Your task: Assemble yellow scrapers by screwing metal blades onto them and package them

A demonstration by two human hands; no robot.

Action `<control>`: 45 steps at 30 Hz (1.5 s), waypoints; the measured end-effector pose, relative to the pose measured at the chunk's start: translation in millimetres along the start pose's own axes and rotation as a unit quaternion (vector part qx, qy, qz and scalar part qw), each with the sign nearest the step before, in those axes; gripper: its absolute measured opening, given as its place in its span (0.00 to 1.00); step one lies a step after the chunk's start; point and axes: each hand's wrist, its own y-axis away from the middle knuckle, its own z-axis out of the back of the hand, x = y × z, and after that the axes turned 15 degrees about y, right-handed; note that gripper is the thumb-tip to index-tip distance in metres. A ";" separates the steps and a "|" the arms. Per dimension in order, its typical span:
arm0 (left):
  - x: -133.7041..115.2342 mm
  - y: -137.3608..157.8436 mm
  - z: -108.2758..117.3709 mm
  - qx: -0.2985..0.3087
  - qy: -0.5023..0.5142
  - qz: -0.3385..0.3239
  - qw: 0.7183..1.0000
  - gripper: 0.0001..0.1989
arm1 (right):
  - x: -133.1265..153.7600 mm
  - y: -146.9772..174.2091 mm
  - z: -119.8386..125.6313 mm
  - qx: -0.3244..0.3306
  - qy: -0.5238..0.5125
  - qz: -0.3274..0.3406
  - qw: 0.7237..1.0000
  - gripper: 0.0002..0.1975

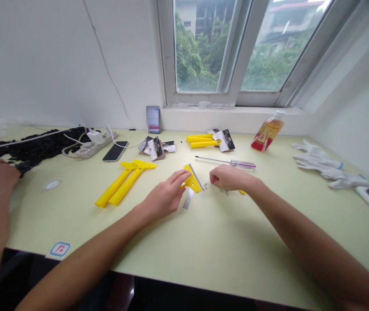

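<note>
Left of small silvery metal pieces [205,184], the left hand [164,194] pinches a yellow plastic scraper [195,181]; right of them curls the right hand [231,176], its grip hidden.

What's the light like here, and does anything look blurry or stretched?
In the head view, daylight comes through the window; a soft shadow lies on the table near the right hand; the small metal bits look blurred; the bottle leans, probably from wide-angle distortion; the upright phone shows a pixelated screen.

Laid on the pale yellow-green worktop [171,250]: two yellow plastic T-shaped scrapers [128,181], clear-handled screwdriver [235,163], white cloth gloves [323,163].
</note>
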 end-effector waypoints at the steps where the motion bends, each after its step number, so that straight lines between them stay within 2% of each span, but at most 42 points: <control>1: -2.3 -1.2 2.5 -0.024 0.035 0.010 0.999 0.22 | 0.4 -0.4 -1.5 -0.009 -0.004 0.002 1.000 0.07; 4: -9.0 -4.1 9.0 -0.060 0.194 0.113 0.973 0.21 | 0.4 -0.6 -4.6 -0.031 -0.022 0.008 0.999 0.07; 7: -12.0 -5.8 11.1 -0.045 0.360 0.213 0.907 0.26 | -0.2 0.6 -3.4 -0.048 -0.052 0.017 0.997 0.06; 9: -11.8 -6.4 10.0 -0.045 0.431 0.229 0.871 0.27 | 1.0 2.5 1.6 -0.058 -0.073 0.022 0.995 0.05; 12: -10.5 -6.9 7.0 -0.047 0.496 0.236 0.835 0.26 | 9.2 7.5 14.4 -0.096 -0.121 0.041 0.987 0.05; 14: -10.4 -6.9 5.1 -0.043 0.518 0.243 0.819 0.26 | 18.4 11.4 23.4 -0.141 -0.167 0.066 0.974 0.05; 17: -11.6 -6.3 3.6 -0.037 0.527 0.246 0.813 0.29 | 31.7 16.3 32.4 -0.204 -0.204 0.095 0.953 0.05; 22: -13.4 -4.9 4.0 -0.041 0.531 0.235 0.813 0.29 | 36.3 19.1 36.3 -0.236 -0.229 0.091 0.940 0.07; 26: -11.9 -4.6 4.7 -0.054 0.529 0.225 0.816 0.28 | 25.1 15.4 34.2 -0.194 -0.302 0.070 0.931 0.10; 31: -9.1 -5.9 3.1 -0.090 0.485 0.223 0.841 0.27 | 7.2 4.7 21.7 -0.150 -0.395 0.066 0.904 0.12; 35: -9.5 -6.3 0.8 -0.101 0.442 0.208 0.867 0.25 | 6.0 1.7 16.7 -0.127 -0.440 0.072 0.886 0.13; 39: -13.2 -3.9 0.8 -0.110 0.378 0.160 0.905 0.22 | 13.5 4.6 21.6 -0.108 -0.459 0.080 0.878 0.13; 42: -16.0 -1.4 3.2 -0.100 0.279 0.115 0.948 0.22 | 17.0 8.3 27.6 -0.119 -0.453 0.077 0.880 0.12; 45: -16.3 0.1 5.6 -0.095 0.144 0.032 0.984 0.24 | 18.3 14.0 35.0 -0.143 -0.443 0.083 0.881 0.12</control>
